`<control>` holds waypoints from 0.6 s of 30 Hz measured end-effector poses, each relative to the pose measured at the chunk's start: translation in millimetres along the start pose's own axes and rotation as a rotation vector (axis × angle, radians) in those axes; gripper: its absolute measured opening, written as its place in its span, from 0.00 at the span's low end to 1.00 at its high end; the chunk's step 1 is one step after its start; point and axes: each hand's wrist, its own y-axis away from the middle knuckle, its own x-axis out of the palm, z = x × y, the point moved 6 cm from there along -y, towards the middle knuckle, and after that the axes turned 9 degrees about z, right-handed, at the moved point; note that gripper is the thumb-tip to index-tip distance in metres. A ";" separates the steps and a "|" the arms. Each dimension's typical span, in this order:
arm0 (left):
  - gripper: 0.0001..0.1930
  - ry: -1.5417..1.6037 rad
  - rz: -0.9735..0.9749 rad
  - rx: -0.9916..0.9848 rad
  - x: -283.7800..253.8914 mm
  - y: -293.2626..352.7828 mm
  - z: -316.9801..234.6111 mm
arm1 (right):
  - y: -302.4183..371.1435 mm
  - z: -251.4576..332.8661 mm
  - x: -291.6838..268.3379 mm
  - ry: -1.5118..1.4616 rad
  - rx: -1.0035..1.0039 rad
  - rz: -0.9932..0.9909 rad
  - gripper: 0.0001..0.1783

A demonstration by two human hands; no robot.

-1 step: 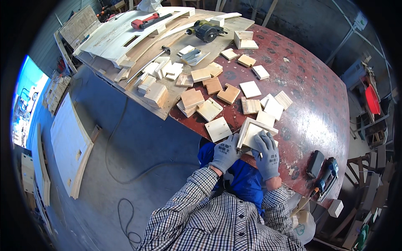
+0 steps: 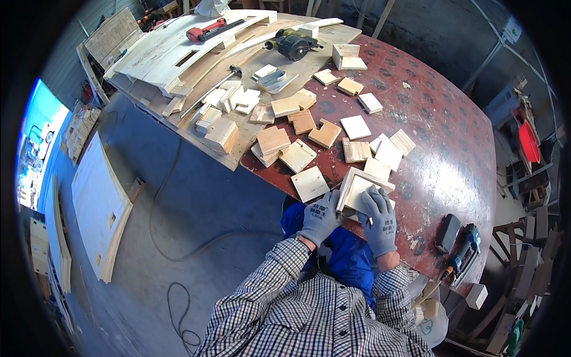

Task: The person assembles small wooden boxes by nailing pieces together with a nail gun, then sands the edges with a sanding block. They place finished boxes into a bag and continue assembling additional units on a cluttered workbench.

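Observation:
At the near edge of the dark red work table (image 2: 428, 154), my two grey-gloved hands hold a small wooden assembly (image 2: 357, 193). It is a square block with raised strips joined in a corner along its far and left sides. My left hand (image 2: 322, 218) grips its near left corner, its fingertips partly hidden behind the wood. With bent fingers over the near right side, my right hand (image 2: 379, 219) clasps the same piece. A square wooden block (image 2: 310, 184) lies just beyond my left hand, and another pale block (image 2: 377, 169) sits behind the assembly.
Loose wooden blocks (image 2: 324, 134) are scattered toward the far left. A circular saw (image 2: 292, 44) and a red power tool (image 2: 206, 30) rest at the back. At right lie a blue and black nail gun (image 2: 465, 251) and a black case (image 2: 448, 233). A cable (image 2: 156, 208) crosses the floor.

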 end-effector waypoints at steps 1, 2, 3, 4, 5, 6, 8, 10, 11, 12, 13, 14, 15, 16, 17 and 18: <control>0.31 -0.009 -0.018 0.012 1.0 -0.6 0.2 | -0.1 -0.6 -0.9 0.011 0.006 -0.002 0.27; 0.30 -0.019 -0.035 0.024 1.6 -0.6 0.8 | -0.6 0.1 -0.9 0.005 0.002 0.002 0.27; 0.30 -0.028 -0.051 0.038 2.2 0.1 1.5 | -1.3 2.0 -0.2 0.000 0.000 0.006 0.27; 0.30 -0.022 -0.047 0.037 1.8 -0.3 1.4 | -0.3 1.1 -1.3 0.001 0.008 0.005 0.27; 0.29 0.008 -0.037 0.024 2.1 -1.8 -0.2 | -0.3 -0.9 -0.8 -0.005 0.004 0.000 0.27; 0.29 0.002 -0.027 0.011 0.1 -2.4 -0.9 | -0.2 -0.7 -1.2 0.001 -0.001 -0.009 0.28; 0.28 -0.028 0.003 -0.008 -2.8 -1.5 -1.8 | 0.7 -0.7 -1.2 0.011 -0.001 -0.010 0.28; 0.31 -0.027 -0.055 0.026 -0.8 -2.0 0.3 | -0.8 -2.0 0.1 0.004 0.008 0.004 0.28; 0.32 -0.026 -0.076 0.026 -2.2 -2.5 -0.6 | -2.3 -2.1 0.5 -0.001 0.008 0.012 0.28; 0.34 -0.011 -0.055 0.025 -0.7 -3.5 -0.6 | -1.4 -2.8 -0.1 0.002 0.021 0.018 0.28; 0.36 -0.010 0.018 0.014 -1.7 -3.7 -2.7 | -0.6 -3.2 0.1 -0.001 0.033 0.021 0.28; 0.36 -0.015 0.052 -0.016 -3.4 -4.2 -3.2 | -0.4 -4.3 1.8 0.003 0.033 0.020 0.29; 0.36 -0.022 0.085 -0.047 -3.1 -4.9 -4.5 | 1.4 -6.3 2.7 0.021 0.034 0.004 0.28; 0.37 -0.015 0.069 -0.045 -6.4 -3.4 -6.2 | 1.1 -6.7 4.7 0.004 0.031 -0.001 0.28; 0.36 -0.020 0.032 -0.011 -6.7 -3.0 -6.9 | 1.0 -7.2 5.2 -0.012 0.028 -0.006 0.28; 0.36 -0.024 -0.007 0.022 -5.4 -3.1 -6.5 | 1.6 -7.9 4.7 -0.010 0.032 -0.008 0.28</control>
